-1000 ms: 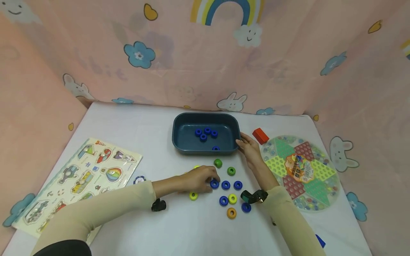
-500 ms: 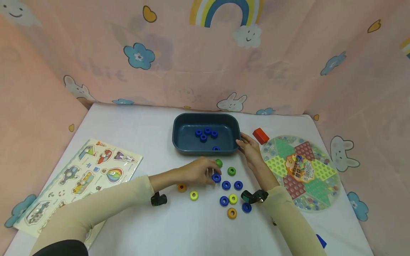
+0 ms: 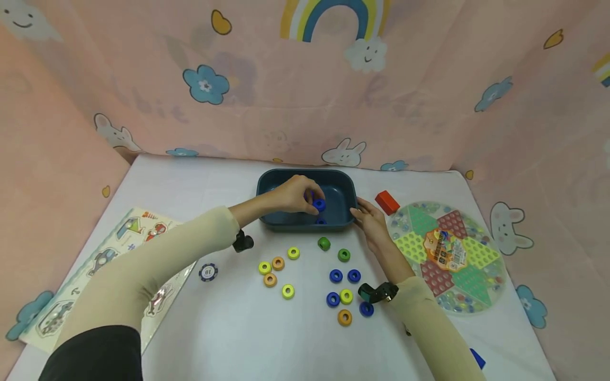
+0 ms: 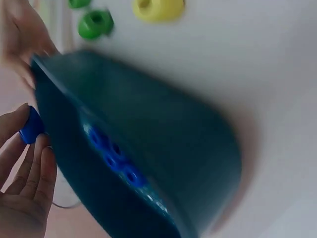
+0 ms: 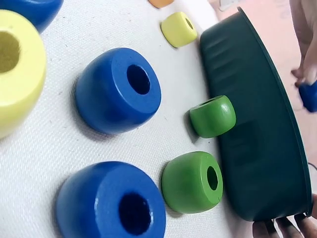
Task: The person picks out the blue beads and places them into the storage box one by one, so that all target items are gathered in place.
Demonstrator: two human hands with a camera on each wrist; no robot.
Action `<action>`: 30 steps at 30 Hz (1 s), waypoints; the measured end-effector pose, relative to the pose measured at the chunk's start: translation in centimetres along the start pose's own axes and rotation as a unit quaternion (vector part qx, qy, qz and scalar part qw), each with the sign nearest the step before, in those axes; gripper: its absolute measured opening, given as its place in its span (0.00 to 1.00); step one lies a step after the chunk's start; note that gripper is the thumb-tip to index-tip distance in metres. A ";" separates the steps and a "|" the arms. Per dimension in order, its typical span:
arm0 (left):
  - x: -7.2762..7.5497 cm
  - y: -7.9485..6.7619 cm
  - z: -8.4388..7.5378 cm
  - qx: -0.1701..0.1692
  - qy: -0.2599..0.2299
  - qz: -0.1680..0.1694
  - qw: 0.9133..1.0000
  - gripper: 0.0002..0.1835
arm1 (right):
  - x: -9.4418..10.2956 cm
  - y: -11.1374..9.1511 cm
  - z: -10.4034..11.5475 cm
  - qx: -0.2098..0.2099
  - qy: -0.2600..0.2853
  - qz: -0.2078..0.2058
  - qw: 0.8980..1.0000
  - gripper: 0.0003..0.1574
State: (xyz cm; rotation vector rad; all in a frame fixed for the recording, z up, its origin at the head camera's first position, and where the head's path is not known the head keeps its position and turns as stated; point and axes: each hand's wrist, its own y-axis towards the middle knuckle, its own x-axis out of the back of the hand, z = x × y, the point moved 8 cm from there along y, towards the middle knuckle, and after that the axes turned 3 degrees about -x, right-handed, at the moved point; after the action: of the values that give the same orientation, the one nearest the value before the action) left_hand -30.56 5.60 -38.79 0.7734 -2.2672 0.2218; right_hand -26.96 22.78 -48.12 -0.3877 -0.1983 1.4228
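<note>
My left hand (image 3: 294, 194) is over the dark blue tray (image 3: 281, 225), pinching a blue bead (image 3: 319, 205) between thumb and fingers. The left wrist view shows that bead (image 4: 32, 125) held at the tray's rim level. Several blue beads (image 4: 113, 161) lie inside the tray, partly hidden by my left hand in the head view. At the tray's right end, my right hand (image 3: 375, 228) grips the rim, thumb on top and fingers against the outer wall. Two green beads (image 3: 343, 255) rest just in front of the tray.
More blue beads (image 3: 335, 275), yellow beads (image 3: 288, 291) and orange beads (image 3: 344, 317) are scattered before the tray. A sticker sheet (image 3: 107, 259) and a poker chip (image 3: 208, 272) lie left. A red block (image 3: 387, 202) and a round patterned board (image 3: 448, 254) are right.
My left hand has picked a blue bead up from the table and carried it forward over the tray. The right hand has stayed at the tray's end.
</note>
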 end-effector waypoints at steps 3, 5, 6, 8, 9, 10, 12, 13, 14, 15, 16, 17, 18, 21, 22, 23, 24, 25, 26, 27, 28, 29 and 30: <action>0.4 1.2 1.2 0.018 0.016 0.018 1.000 0.17 | 0.0 0.0 0.0 -0.002 0.002 -0.002 1.000 0.30; 0.4 1.9 1.8 0.028 0.028 0.035 0.999 0.16 | -0.1 0.0 0.1 -0.001 0.002 -0.001 1.000 0.30; 0.4 2.2 2.1 0.031 0.037 0.045 0.998 0.16 | -0.1 0.0 0.1 -0.002 0.002 -0.001 1.000 0.30; 0.2 2.7 2.5 0.041 0.056 0.065 0.995 0.16 | -0.2 0.0 0.1 -0.002 0.001 -0.001 1.000 0.30; 0.0 3.0 2.7 0.046 0.064 0.075 0.994 0.16 | -0.2 0.0 0.1 -0.002 0.000 -0.001 1.000 0.30; -0.1 3.2 3.0 0.052 0.072 0.084 0.993 0.17 | -0.3 0.0 0.1 -0.003 -0.001 -0.001 1.000 0.30; -0.5 3.5 3.5 0.065 0.089 0.101 0.989 0.17 | -0.3 0.0 0.0 -0.004 -0.001 -0.002 1.000 0.30; -0.6 3.6 3.8 0.072 0.097 0.109 0.987 0.18 | -0.3 0.0 0.0 -0.005 -0.002 -0.002 1.000 0.30; -0.8 3.7 4.1 0.076 0.103 0.116 0.985 0.18 | -0.4 0.0 0.0 -0.005 -0.003 -0.001 1.000 0.30; -1.0 3.8 4.4 0.079 0.110 0.121 0.983 0.18 | -0.5 0.1 -0.1 -0.006 -0.004 -0.001 1.000 0.30; -1.2 3.8 4.6 0.082 0.116 0.126 0.982 0.18 | -0.6 0.1 -0.1 -0.006 -0.004 0.001 1.000 0.30; -1.4 3.8 4.8 0.083 0.121 0.130 0.981 0.18 | -0.6 0.1 -0.1 -0.006 -0.004 0.003 1.000 0.30; -1.6 3.8 5.0 0.082 0.125 0.131 0.980 0.18 | -0.7 0.2 -0.1 -0.005 -0.004 0.004 1.000 0.30; -1.7 3.8 5.2 0.078 0.129 0.129 0.980 0.18 | -0.7 0.2 0.0 -0.003 -0.002 0.004 1.000 0.30; -1.7 3.7 5.3 0.077 0.125 0.127 0.981 0.19 | -0.7 0.1 0.0 -0.001 -0.002 0.005 1.000 0.30; -1.6 3.7 5.3 0.074 0.125 0.124 0.982 0.19 | -0.7 0.2 0.0 -0.001 -0.002 0.006 1.000 0.30; -1.5 3.6 5.2 0.072 0.120 0.119 0.983 0.19 | -0.7 0.2 0.0 -0.001 -0.001 0.006 1.000 0.30; -1.3 3.5 5.1 0.069 0.116 0.115 0.984 0.20 | -0.7 0.2 0.0 -0.001 -0.002 0.005 1.000 0.30; -1.1 3.3 4.9 0.064 0.110 0.108 0.986 0.20 | -0.8 0.2 0.0 -0.001 -0.002 0.006 1.000 0.30; -0.8 3.2 4.7 0.058 0.103 0.100 0.988 0.20 | -0.8 0.2 0.0 0.000 -0.001 0.008 1.000 0.30; -0.5 3.0 4.3 0.050 0.096 0.089 0.990 0.19 | -0.9 0.2 0.0 -0.001 -0.002 0.008 1.000 0.30; -0.3 2.8 3.9 0.042 0.089 0.078 0.992 0.19 | -0.9 0.2 -0.1 -0.002 -0.001 0.009 1.000 0.30; 0.0 2.5 3.4 0.032 0.080 0.064 0.994 0.18 | -0.9 0.2 -0.1 -0.001 -0.003 0.011 1.000 0.30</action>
State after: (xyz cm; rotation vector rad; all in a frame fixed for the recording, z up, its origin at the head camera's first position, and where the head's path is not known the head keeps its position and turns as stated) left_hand -34.00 6.35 -41.07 0.6196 -2.1673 0.4046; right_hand -27.24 21.91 -48.18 -0.3885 -0.2007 1.4452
